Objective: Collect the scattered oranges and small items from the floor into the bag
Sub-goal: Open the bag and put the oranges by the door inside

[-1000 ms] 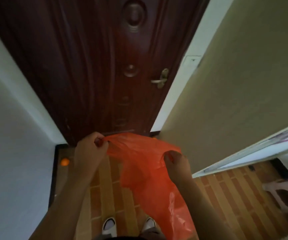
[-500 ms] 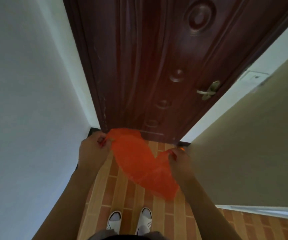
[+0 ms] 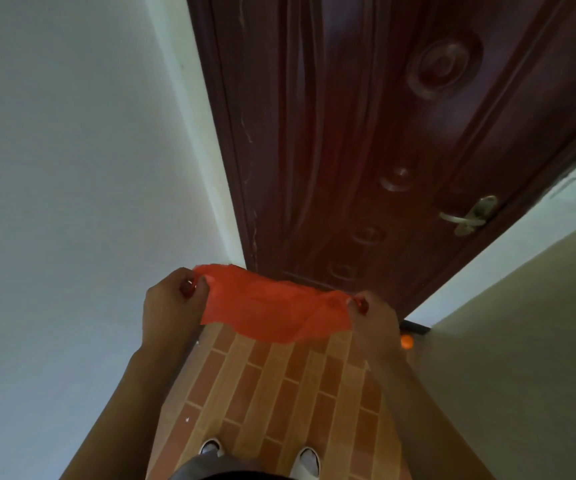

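Standing over the tiled floor (image 3: 279,393), we hold the bag (image 3: 272,311) stretched at chest height: left hand (image 3: 170,306) and right hand (image 3: 373,320) each pinch a top edge. It looks thin, limp, near weightless and probably slippery; grip at the rim. One orange (image 3: 406,341) sits by the right wall, near the door (image 3: 366,133).
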`<state>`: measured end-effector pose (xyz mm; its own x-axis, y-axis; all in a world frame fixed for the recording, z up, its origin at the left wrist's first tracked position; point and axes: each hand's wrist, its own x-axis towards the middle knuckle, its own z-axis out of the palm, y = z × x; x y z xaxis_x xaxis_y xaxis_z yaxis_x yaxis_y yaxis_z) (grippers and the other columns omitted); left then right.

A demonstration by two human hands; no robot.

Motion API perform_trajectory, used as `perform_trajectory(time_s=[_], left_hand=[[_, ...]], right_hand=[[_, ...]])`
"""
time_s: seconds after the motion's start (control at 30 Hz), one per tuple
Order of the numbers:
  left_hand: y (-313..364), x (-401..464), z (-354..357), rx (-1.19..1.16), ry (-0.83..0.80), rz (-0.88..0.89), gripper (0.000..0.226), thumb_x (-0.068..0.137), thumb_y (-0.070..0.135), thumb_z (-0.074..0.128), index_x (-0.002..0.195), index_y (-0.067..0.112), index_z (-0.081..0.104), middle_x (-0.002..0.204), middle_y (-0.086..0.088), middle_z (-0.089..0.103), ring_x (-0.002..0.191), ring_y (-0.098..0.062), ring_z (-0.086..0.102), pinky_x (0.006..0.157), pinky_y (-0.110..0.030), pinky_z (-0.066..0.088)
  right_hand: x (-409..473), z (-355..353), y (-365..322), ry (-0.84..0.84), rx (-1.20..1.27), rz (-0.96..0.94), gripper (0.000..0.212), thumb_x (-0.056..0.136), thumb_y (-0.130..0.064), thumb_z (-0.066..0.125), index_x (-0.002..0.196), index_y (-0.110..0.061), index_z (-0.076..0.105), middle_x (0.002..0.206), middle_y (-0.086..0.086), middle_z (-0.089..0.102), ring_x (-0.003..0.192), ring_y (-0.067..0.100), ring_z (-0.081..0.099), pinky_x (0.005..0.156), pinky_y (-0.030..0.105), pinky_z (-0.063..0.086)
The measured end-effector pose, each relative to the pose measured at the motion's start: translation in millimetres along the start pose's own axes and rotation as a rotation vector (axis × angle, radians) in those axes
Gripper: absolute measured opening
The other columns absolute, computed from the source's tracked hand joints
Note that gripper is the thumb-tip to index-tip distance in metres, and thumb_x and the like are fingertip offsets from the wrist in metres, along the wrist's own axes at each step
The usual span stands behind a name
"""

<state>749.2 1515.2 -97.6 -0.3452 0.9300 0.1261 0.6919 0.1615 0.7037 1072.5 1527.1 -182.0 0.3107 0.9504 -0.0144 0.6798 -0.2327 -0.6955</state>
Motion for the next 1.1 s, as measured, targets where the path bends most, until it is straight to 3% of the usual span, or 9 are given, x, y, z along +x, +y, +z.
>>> perform_trajectory(time_s=[0.13, 0.37, 0.77, 0.93, 1.1], left_hand=[[-13.6, 4.0, -13.7, 0.033, 0.048, -0.034, 0.024, 0.093, 0.021, 0.063, 0.07, 0.023, 0.059, 0.054, 0.001, 0.051, 0.054, -0.022, 0.053, 0.051, -0.029, 0.038], [-46.4, 30.5, -37.8, 0.017, 0.101, -0.074, 0.015, 0.093, 0.024, 0.065, 0.078, 0.026, 0.067, 0.056, 0.007, 0.055, 0.054, -0.014, 0.056, 0.053, -0.027, 0.04], [-129.8, 114.7, -62.8, 0.019, -0.055, -0.024, 0.011, 0.094, 0.025, 0.065, 0.083, 0.023, 0.068, 0.059, 0.006, 0.058, 0.056, -0.011, 0.057, 0.053, -0.025, 0.038], [-163.7, 140.3, -49.2, 0.03, -0.111, -0.04, 0.015, 0.095, 0.022, 0.065, 0.08, 0.019, 0.066, 0.059, 0.0, 0.058, 0.056, -0.018, 0.058, 0.055, -0.033, 0.049], [-190.2, 158.6, -20.9, 0.039, -0.148, -0.144, 0.014, 0.094, 0.027, 0.064, 0.08, 0.023, 0.065, 0.061, 0.003, 0.059, 0.059, -0.02, 0.059, 0.058, -0.034, 0.052]], right_hand=[[9.4, 11.8, -16.1, -0.061, -0.013, -0.036, 0.014, 0.098, -0.03, 0.067, 0.102, -0.018, 0.071, 0.099, 0.01, 0.075, 0.098, 0.033, 0.069, 0.08, 0.04, 0.051], [19.2, 40.6, -56.4, -0.047, -0.017, -0.11, 0.01, 0.096, -0.024, 0.069, 0.096, -0.014, 0.072, 0.095, 0.012, 0.076, 0.094, 0.036, 0.07, 0.078, 0.042, 0.052], [0.7, 122.6, -125.9, -0.002, -0.08, -0.015, 0.011, 0.097, -0.023, 0.069, 0.097, -0.013, 0.073, 0.095, 0.014, 0.075, 0.095, 0.037, 0.069, 0.079, 0.041, 0.048], [12.3, 153.2, -140.4, -0.034, -0.153, -0.005, 0.017, 0.099, -0.028, 0.066, 0.104, -0.014, 0.074, 0.1, 0.014, 0.076, 0.099, 0.037, 0.069, 0.082, 0.042, 0.051], [40.6, 192.0, -133.1, -0.109, -0.14, 0.033, 0.014, 0.099, -0.024, 0.066, 0.099, -0.013, 0.074, 0.089, 0.011, 0.074, 0.086, 0.033, 0.069, 0.068, 0.032, 0.04]])
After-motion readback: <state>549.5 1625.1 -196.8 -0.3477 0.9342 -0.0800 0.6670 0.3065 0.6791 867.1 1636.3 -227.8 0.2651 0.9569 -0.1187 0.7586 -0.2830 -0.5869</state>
